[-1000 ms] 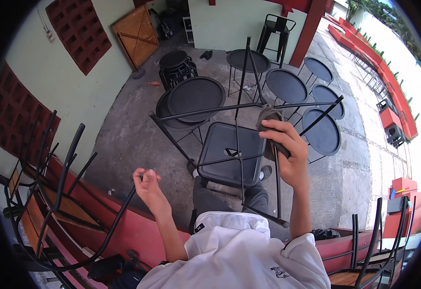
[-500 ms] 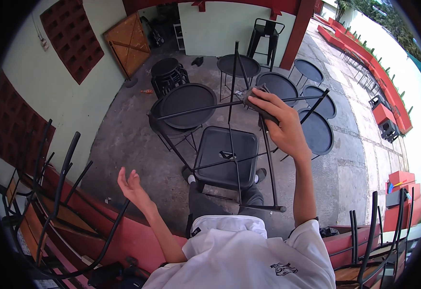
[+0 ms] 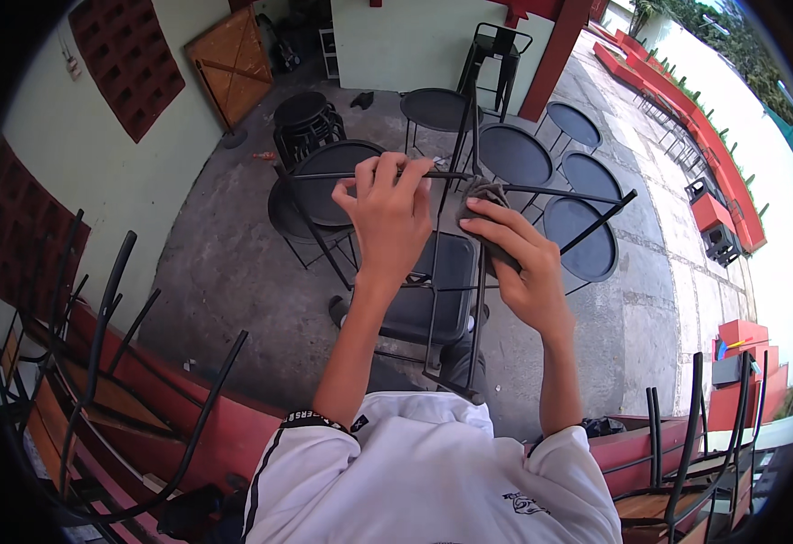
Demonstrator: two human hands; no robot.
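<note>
Chair (image 3: 433, 295): black folding metal chair, held upside down in front of you, its legs pointing up and outward.
Boxes (image 3: 741, 349): red, stacked well to the right of the chair, at the yard's edge (too small to show any label).
Left hand (image 3: 387, 218): your fingers curl over the chair's upper crossbar (image 3: 324, 175), gripping it.
Right hand (image 3: 514, 258): you press a dark grey cloth (image 3: 480, 195) against the chair's frame, fingers closed over it.
Round tables (image 3: 514, 154): black, just beyond the chair.
</note>
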